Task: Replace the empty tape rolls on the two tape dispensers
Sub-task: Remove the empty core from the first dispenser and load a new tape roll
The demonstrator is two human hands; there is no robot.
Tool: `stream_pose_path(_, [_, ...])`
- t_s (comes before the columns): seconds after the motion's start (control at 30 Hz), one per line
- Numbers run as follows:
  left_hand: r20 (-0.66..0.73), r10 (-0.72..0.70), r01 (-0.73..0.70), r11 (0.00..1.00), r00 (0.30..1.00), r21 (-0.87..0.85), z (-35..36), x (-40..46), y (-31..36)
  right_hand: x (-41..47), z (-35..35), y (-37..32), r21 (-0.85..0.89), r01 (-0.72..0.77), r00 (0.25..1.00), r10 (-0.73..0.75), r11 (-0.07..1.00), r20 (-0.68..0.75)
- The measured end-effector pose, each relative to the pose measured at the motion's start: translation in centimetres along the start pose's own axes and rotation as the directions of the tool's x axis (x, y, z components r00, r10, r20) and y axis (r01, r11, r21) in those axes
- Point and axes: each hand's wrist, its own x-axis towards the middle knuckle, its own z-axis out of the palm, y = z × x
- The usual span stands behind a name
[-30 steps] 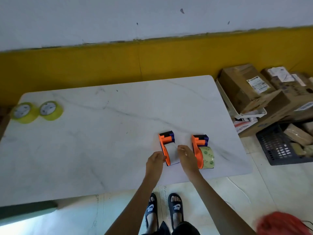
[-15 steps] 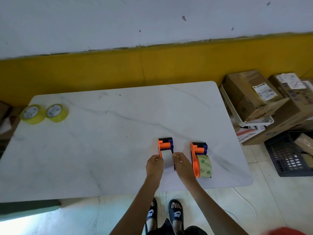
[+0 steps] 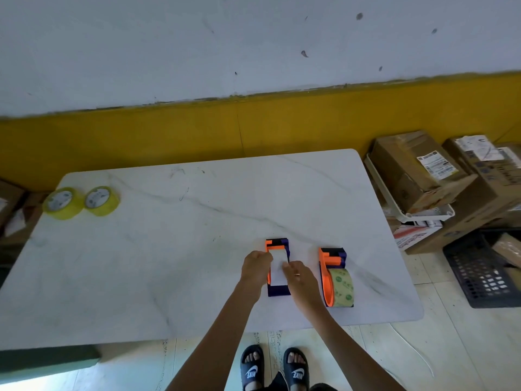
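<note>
— Since the earlier frame, what has been moved?

— Both hands have been brought onto the left dispenser [image 3: 277, 266]; the left hand [image 3: 255, 268] is curled against its side, the right hand [image 3: 300, 279] laid on its white spent roll [image 3: 277, 270]; a firm grasp cannot be told.

— Which step is judged in hand?

— Removal of that core. Next, a yellow roll [image 3: 101, 200] at ten o'clock must be fetched.

— Orientation?

— Its long axis is set six-to-twelve, cutter at twelve, near the worktop [image 3: 169, 249] front edge; the right dispenser [image 3: 335, 277] lies parallel.
</note>
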Motion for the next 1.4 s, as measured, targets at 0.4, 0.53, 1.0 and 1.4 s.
stream_pose_path(0.4, [0.074, 0.013, -0.015, 0.999, 0.997, 0.030, -0.3, -0.1, -0.3, 0.1, -0.2, 1.2, 0.025, -0.011, 0.995, 0.013, 1.000, -0.099])
stream_pose_path(0.53, [0.086, 0.011, -0.012, 1.000, 0.996, 0.006, -0.4, -0.4, -0.3, 0.0, -1.0, 1.6, 0.024, 0.001, 0.972, 0.005, 1.000, -0.233])
stream_pose_path(1.0, [0.065, -0.001, -0.006, 0.994, 0.998, 0.108, -0.5, -0.5, -3.6, 0.2, -2.6, 1.4, -0.019, 0.061, 0.951, -0.064, 0.998, -0.301])
stream_pose_path(1.4, [-0.012, 0.106, -0.102, 0.977, 0.994, 0.187, -0.8, -1.7, -3.8, -0.2, -2.7, 1.7, 0.000, 0.058, 0.955, -0.055, 0.998, -0.292])
